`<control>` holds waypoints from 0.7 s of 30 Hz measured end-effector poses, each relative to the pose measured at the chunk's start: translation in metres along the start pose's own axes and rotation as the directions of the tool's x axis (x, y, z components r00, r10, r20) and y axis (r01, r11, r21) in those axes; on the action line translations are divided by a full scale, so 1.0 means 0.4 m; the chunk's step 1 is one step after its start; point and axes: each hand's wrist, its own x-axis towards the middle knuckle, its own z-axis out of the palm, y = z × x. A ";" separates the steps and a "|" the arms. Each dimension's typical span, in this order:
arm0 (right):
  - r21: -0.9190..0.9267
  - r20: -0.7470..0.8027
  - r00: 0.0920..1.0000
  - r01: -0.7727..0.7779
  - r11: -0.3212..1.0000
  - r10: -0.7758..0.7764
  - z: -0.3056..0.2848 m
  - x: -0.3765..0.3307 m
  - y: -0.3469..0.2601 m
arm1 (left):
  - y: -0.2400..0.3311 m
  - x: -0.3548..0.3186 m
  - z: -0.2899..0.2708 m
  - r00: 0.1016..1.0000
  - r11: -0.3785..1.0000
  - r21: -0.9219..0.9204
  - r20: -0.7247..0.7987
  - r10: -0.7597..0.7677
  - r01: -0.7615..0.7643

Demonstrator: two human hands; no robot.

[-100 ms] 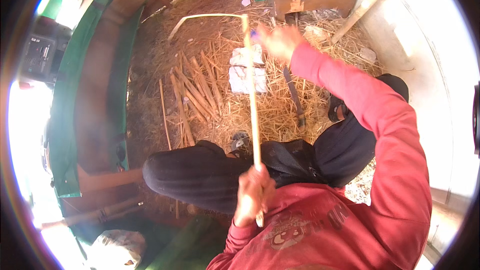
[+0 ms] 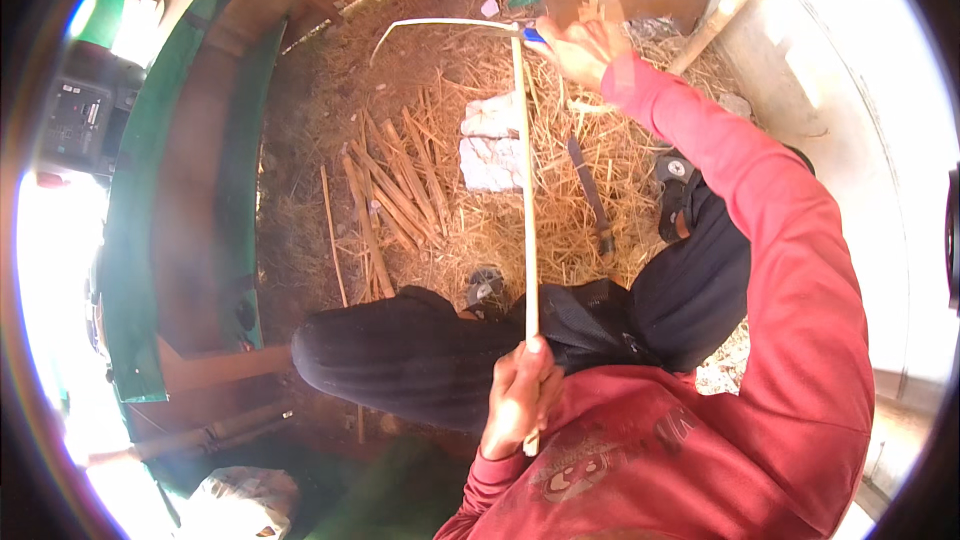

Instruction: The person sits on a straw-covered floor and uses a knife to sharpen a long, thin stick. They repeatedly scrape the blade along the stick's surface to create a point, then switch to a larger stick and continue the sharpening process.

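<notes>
Left grip [image 2: 523, 388] fisted low; right grip [image 2: 583, 48] outstretched, seemingly curled.

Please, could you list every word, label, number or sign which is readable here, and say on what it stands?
No wording reads clearly.
Red long-sleeved fabric sweatshirt: faded, creased lettering beside a cartoon-face print; too blurred.
Black boxy device, far left: pale markings, too small to read.
Black shoe at right: round pale emblem, too small.
</notes>
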 end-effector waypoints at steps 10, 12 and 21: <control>0.858 0.422 0.906 -0.389 0.334 -0.029 0.090 -0.228 -0.371 | 0.296 -0.238 -0.078 0.867 0.949 0.091 -0.440 -0.233 0.302; 0.853 0.238 0.956 -0.120 0.507 -0.174 0.026 -0.260 -0.424 | 0.300 -0.219 -0.079 0.874 0.941 0.194 -0.459 -0.162 0.276; 0.749 -0.244 0.946 0.324 0.578 -0.214 -0.003 -0.340 -0.530 | 0.298 -0.193 -0.038 0.895 0.936 0.194 -0.399 -0.198 0.294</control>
